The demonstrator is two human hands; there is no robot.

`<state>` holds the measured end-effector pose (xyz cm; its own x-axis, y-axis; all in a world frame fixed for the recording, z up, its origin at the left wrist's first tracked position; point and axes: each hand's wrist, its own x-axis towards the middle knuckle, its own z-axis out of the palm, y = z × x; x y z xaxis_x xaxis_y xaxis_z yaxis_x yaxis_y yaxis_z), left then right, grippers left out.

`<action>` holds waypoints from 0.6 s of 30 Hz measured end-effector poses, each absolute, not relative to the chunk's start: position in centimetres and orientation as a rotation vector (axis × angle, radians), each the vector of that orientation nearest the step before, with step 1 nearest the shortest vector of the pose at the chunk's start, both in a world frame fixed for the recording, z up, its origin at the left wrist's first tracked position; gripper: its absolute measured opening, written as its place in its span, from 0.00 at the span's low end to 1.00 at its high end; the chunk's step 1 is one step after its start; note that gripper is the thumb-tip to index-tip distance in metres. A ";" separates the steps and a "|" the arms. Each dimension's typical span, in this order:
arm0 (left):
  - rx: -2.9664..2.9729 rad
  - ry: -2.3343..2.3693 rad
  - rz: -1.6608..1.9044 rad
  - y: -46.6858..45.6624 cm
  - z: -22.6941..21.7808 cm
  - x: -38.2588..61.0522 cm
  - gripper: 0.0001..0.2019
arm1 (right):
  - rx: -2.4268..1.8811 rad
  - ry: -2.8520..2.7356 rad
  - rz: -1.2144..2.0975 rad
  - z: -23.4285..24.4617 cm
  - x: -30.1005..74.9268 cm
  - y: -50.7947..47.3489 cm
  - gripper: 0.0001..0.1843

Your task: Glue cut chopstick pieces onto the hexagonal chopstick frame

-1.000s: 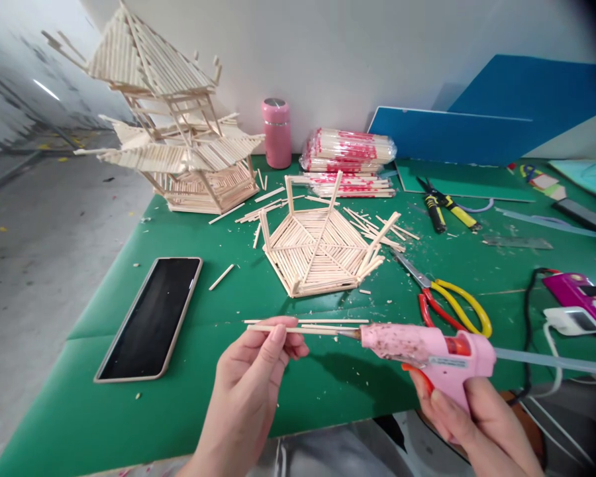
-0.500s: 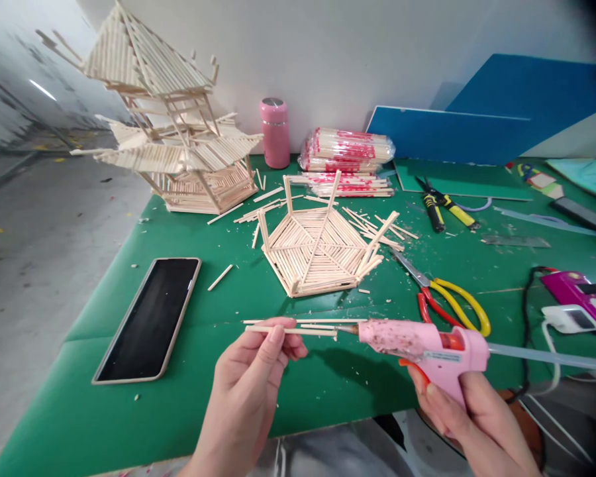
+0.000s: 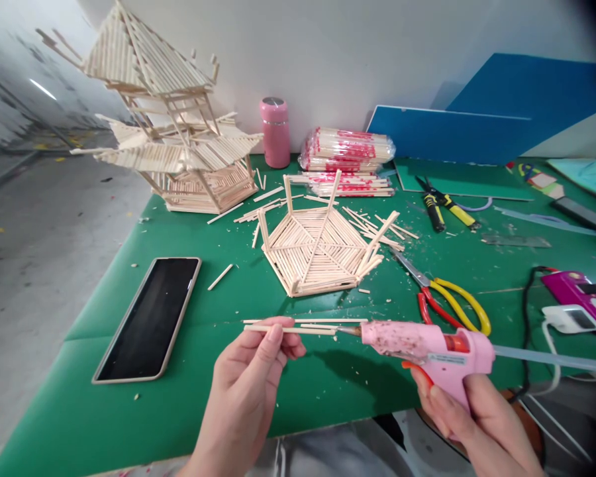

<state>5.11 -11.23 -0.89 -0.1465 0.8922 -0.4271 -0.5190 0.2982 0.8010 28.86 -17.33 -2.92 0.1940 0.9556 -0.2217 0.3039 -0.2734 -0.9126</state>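
Between the thumb and fingers of my left hand is a thin wooden stick, held level. My right hand is wrapped round the handle of a pink glue gun, a finger at its orange trigger. The gun's metal nozzle points left, at the stick's right end; whether it touches cannot be made out. A clear glue stick runs out of the gun's back. Just beyond the held stick, another long stick lies on the table. Farther back sits a hexagonal stick base with several upright posts.
A stick pagoda model stands at the back left, a phone in front of it. Scissors and pliers lie to the right. Bagged sticks and a pink flask are by the wall.
The glue gun in my right hand has shifted slightly to the right. My left hand and its stick have barely moved.
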 end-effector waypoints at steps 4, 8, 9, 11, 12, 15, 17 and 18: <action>0.420 1.165 1.301 -11.2 -0.9 5.2 0.06 | -1.732 -1.200 1.183 -2.8 28.8 -17.4 0.15; 0.403 1.182 1.299 -11.2 -0.8 5.3 0.07 | -1.751 -1.207 1.153 -2.7 28.7 -17.3 0.16; 0.400 1.187 1.299 -11.1 -0.7 5.3 0.07 | -1.759 -1.207 1.138 -2.7 28.7 -17.3 0.16; 0.395 1.193 1.302 -11.1 -0.6 5.3 0.07 | -1.777 -1.210 1.130 -2.8 28.9 -17.3 0.16; 0.391 1.196 1.304 -11.0 -0.5 5.3 0.07 | -1.785 -1.211 1.136 -2.8 29.0 -17.4 0.16; 0.361 1.207 1.321 -11.0 -0.5 5.5 0.08 | -1.789 -1.206 1.169 -2.9 29.2 -17.6 0.16; 0.341 1.209 1.333 -10.9 -0.5 5.6 0.08 | -1.782 -1.200 1.183 -3.0 29.2 -17.7 0.15; 0.335 1.208 1.339 -10.9 -0.5 5.6 0.08 | -1.778 -1.196 1.187 -2.9 29.2 -17.7 0.15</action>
